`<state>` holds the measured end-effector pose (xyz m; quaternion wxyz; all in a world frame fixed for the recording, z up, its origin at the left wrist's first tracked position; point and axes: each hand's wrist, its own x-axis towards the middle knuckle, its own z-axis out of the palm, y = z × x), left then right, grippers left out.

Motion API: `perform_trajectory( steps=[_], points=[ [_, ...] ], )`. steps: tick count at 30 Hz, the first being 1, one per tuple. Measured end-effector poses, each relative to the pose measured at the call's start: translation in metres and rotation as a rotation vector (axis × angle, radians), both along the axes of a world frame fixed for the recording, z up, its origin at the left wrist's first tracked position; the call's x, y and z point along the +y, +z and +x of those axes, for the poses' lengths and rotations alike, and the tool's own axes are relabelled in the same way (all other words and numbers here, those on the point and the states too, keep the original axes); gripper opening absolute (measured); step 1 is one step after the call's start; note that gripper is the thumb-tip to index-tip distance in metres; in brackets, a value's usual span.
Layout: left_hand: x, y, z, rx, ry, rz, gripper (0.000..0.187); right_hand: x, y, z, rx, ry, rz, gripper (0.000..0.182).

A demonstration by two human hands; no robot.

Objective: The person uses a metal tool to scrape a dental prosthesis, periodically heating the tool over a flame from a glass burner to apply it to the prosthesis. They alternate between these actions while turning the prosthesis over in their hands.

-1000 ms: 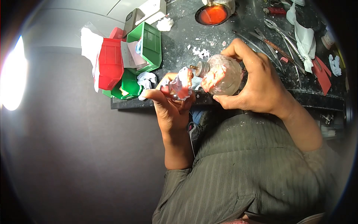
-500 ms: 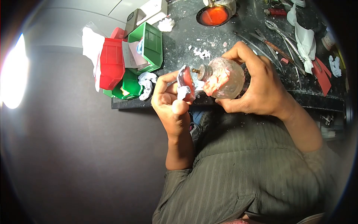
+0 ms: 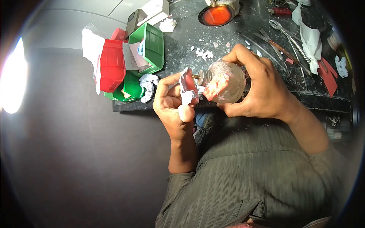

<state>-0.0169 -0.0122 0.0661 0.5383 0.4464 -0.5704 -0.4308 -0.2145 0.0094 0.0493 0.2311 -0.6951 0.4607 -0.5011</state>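
Between the thumb and fingers of my left hand (image 3: 172, 106) is a plaster dental cast (image 3: 185, 88) with pink-red wax along its right side. My right hand (image 3: 264, 85) wraps round a round glass spirit lamp (image 3: 235, 84), tipped on its side so that its metal neck points left. Pink wax (image 3: 217, 86) is smeared over the front of the glass. The lamp's brass tip is right at the wax side of the cast and overlaps it in this view. Both things are held up over the front edge of the bench.
A pan of orange-red liquid (image 3: 217, 16) stands at the back. Red (image 3: 112, 64) and green bins (image 3: 154, 47) are at the left, beside another plaster cast (image 3: 148, 87). Metal tools (image 3: 289, 34), a white cloth (image 3: 311, 45) and red wax strips (image 3: 327, 78) lie at the right. White crumbs (image 3: 204, 54) dot the bench.
The spirit lamp has moved slightly left, bringing its tip from a small gap right up to the cast. My left hand keeps its hold, with the cast turned slightly.
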Motion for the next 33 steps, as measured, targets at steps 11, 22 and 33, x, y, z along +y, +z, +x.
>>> perform_trajectory(
  steps=[11,22,33],
  points=[
    [0.0,-0.005,0.004,0.042,-0.023,-0.062,0.065,0.001,0.001,0.0,0.017,0.013,-0.008,0.057],
    [0.003,-0.01,0.009,0.055,-0.09,-0.07,0.107,0.001,-0.002,0.001,0.046,0.011,-0.063,0.057],
    [0.004,-0.01,0.007,0.079,-0.096,-0.05,0.109,0.001,-0.002,0.001,0.053,0.011,-0.059,0.055]
  ],
)
